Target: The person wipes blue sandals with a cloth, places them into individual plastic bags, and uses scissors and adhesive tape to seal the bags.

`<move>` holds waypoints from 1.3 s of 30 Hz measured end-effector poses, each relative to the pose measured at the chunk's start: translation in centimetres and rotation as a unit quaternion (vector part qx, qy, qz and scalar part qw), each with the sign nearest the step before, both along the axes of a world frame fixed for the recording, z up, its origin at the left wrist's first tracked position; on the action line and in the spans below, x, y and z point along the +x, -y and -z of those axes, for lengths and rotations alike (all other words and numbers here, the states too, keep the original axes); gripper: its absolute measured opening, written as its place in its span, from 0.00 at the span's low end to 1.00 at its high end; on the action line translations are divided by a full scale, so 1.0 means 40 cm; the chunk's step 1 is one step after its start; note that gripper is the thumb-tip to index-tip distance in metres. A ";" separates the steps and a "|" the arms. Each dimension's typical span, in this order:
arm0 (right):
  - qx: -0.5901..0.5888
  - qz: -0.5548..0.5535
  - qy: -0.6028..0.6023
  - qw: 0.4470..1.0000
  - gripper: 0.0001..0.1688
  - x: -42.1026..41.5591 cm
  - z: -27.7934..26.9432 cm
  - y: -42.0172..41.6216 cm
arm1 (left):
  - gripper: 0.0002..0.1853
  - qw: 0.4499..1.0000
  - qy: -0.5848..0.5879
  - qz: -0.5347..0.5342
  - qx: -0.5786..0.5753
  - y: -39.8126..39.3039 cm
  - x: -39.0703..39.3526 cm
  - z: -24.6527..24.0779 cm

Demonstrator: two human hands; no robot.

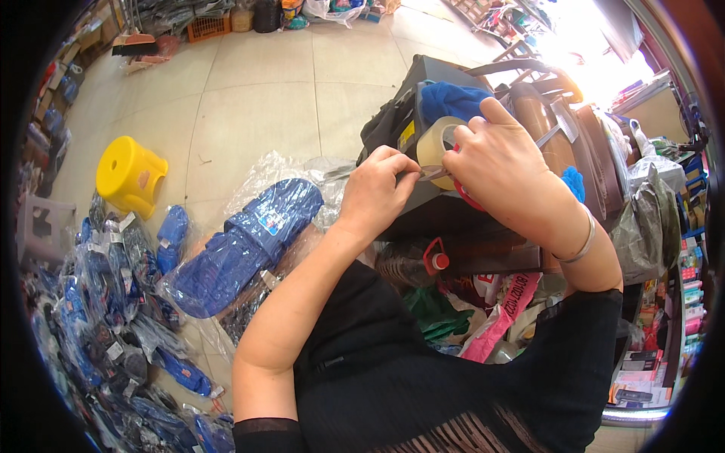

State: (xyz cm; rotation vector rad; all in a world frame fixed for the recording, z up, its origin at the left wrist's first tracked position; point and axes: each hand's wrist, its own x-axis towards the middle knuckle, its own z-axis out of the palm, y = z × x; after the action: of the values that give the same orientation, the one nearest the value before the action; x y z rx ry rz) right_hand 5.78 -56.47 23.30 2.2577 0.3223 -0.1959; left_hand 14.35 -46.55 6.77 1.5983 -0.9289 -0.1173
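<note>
My left hand (378, 189) pinches something thin, perhaps the end of the tape, between thumb and fingertips beside a roll of clear packing tape (433, 144). Right of it, my right hand (495, 153) holds scissors with red handles (468, 195); their blades point towards the left fingertips. The tape roll stands on edge by a blue cloth (453, 101), partly hidden by the right hand. Below and left of my left hand, a pair of blue slippers (249, 249) lies in a clear plastic bag.
Many bagged slippers (113, 283) cover the floor at the left, near a yellow plastic stool (130, 172) and a grey stool (42, 226). A bottle with a red cap (408, 263) lies under the surface before me. A broom (135, 42) and dustpan stand at the upper left.
</note>
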 end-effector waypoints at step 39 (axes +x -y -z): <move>0.046 0.049 -0.112 0.991 0.03 0.063 0.079 -0.008 | 0.06 0.996 -0.079 -0.005 -0.042 -0.039 0.037 0.030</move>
State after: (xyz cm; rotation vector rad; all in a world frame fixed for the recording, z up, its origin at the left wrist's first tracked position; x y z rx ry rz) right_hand 8.31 -56.14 20.15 2.3483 0.3447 -0.4967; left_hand 15.81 -44.98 5.58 1.4940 -0.7926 -0.1923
